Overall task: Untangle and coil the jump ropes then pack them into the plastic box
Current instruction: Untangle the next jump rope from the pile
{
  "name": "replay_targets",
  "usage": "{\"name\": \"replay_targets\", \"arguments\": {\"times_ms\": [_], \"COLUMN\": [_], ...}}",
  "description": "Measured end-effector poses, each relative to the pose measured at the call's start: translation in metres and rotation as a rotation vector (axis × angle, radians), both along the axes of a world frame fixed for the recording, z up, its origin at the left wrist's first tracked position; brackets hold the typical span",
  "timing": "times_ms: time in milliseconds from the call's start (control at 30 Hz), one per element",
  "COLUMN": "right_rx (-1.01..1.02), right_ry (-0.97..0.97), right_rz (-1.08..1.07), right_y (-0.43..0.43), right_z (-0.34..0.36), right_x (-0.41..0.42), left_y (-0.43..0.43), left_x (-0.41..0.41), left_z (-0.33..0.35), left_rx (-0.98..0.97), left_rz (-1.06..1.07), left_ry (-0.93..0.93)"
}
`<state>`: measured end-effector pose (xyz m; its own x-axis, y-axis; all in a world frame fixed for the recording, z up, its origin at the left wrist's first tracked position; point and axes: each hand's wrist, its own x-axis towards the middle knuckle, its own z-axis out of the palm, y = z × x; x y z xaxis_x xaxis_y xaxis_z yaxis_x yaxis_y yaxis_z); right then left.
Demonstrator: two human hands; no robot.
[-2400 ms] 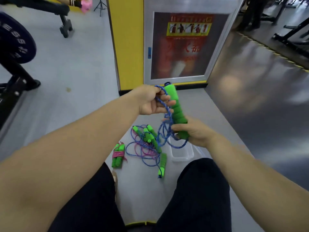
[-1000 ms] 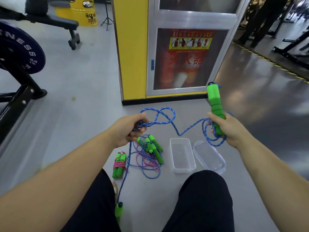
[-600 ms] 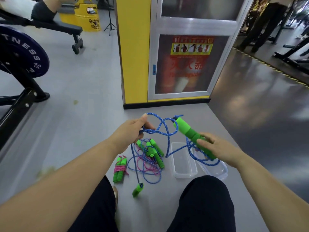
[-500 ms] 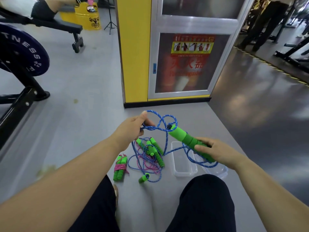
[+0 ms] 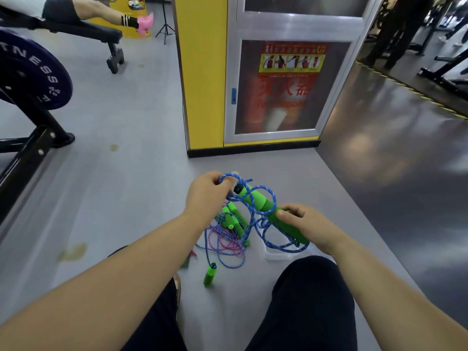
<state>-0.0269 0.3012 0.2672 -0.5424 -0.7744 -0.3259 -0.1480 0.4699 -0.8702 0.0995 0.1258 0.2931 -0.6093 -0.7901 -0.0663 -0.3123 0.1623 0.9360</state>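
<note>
One wide-angle view was taken from the head, aimed forward and down, with the left hand and right hand caught close at centre and a yellow pillar faced at upper centre.

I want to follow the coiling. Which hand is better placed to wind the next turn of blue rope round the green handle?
Probably the left hand: it pinches the blue rope at the tip of the green handle, which the right hand grips.

Two hands, one held rope, five handles, one box
</note>
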Motion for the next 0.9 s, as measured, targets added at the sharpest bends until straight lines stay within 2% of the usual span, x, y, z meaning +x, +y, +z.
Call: {"name": "replay_targets", "arguments": {"times_ms": [67,133,233,300,367,433,500,633,800,900], "right_rx": [0.031,0.048,0.051,0.023,0.014,0.073,0.114,0.211,0.287,0.271], "right_ry": [-0.042,-0.092,-0.138,-0.179,-0.189,-0.124,-0.052,0.14,0.265,0.246], "right_rz": [0.042,0.059,-0.002,-0.058,-0.114,-0.158,-0.191,-0.172,-0.075,-0.033], "right_y": [0.002,0.003,0.0,-0.004,-0.005,-0.011,-0.02,-0.031,-0.029,-0.024], "right_z": [0.0,0.001,0.003,0.006,0.01,0.008,0.003,-0.01,-0.014,-0.012], "right_x": [0.002,0.006,0.013,0.018,0.024,0.027,0.028,0.023,0.022,0.023], "left_y": [-0.001,-0.003,-0.003,0.0,0.006,0.012,0.017,0.018,0.011,0.008], "left_x": [0.003,0.004,0.006,0.006,0.006,0.004,0.004,0.01,0.004,0.002], "left_z": [0.003,0.003,-0.004,-0.007,-0.007,-0.007,-0.007,-0.005,-0.019,-0.023], "left_rx": [0.079,0.229,0.421,0.427,0.342,0.238,0.219,0.272,0.273,0.46], "left_rz": [0.005,-0.044,-0.084,-0.079,-0.127,-0.21,-0.293,-0.351,-0.152,-0.036], "left_ry": [-0.015,-0.116,-0.197,-0.192,-0.239,-0.305,-0.318,-0.258,-0.115,-0.001]}}
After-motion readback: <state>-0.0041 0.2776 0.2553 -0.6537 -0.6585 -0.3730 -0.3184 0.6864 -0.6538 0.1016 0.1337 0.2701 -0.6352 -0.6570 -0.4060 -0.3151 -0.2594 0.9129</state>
